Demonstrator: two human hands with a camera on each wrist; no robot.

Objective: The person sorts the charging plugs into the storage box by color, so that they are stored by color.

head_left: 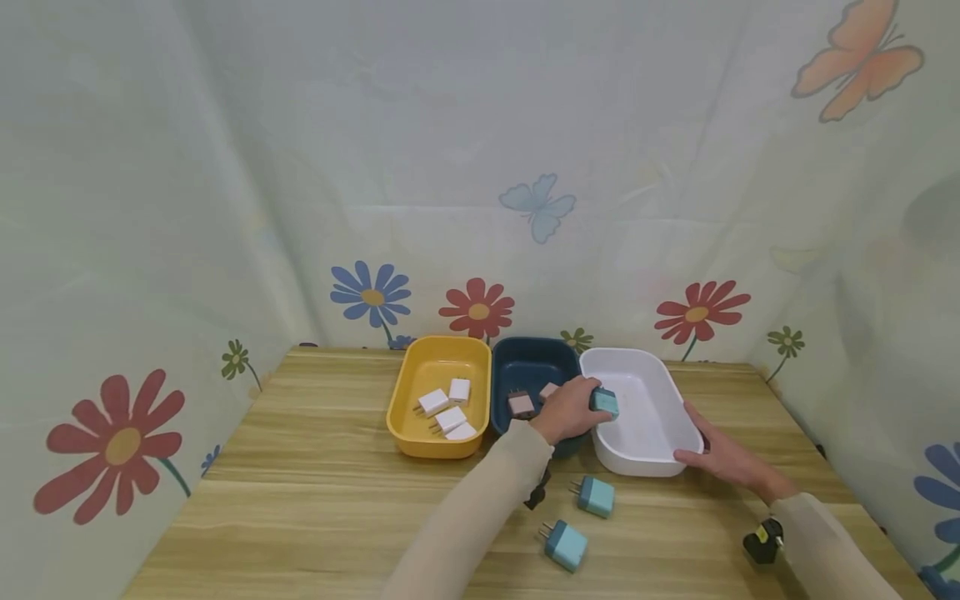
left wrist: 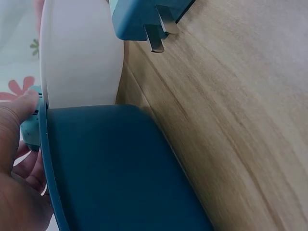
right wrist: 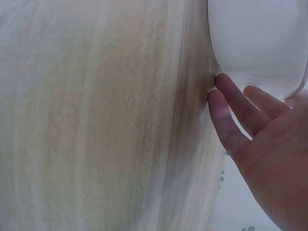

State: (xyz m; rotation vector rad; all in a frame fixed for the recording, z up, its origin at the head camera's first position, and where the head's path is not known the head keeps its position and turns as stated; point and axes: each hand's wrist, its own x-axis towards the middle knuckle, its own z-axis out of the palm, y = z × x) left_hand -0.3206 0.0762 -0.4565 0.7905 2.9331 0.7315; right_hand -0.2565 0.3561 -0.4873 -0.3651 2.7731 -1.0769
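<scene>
My left hand (head_left: 570,410) pinches a teal charger plug (head_left: 604,402) at the left rim of the white tray (head_left: 637,463). In the left wrist view, thumb and fingers are on either side of this plug (left wrist: 31,126), beside the rim of the dark blue tray (left wrist: 120,163). My right hand (head_left: 723,454) touches the white tray's right front corner; the right wrist view shows its fingers (right wrist: 226,122) fairly straight against the outer wall. Two more teal charger plugs (head_left: 596,497) (head_left: 566,546) lie on the table in front of the trays.
A yellow tray (head_left: 438,448) with several white charger plugs (head_left: 433,402) stands left of the dark blue one. Pinkish plugs (head_left: 521,404) lie in the dark blue tray. All stand on a wood-grain table (head_left: 315,500), with a flower-printed curtain (head_left: 420,167) behind.
</scene>
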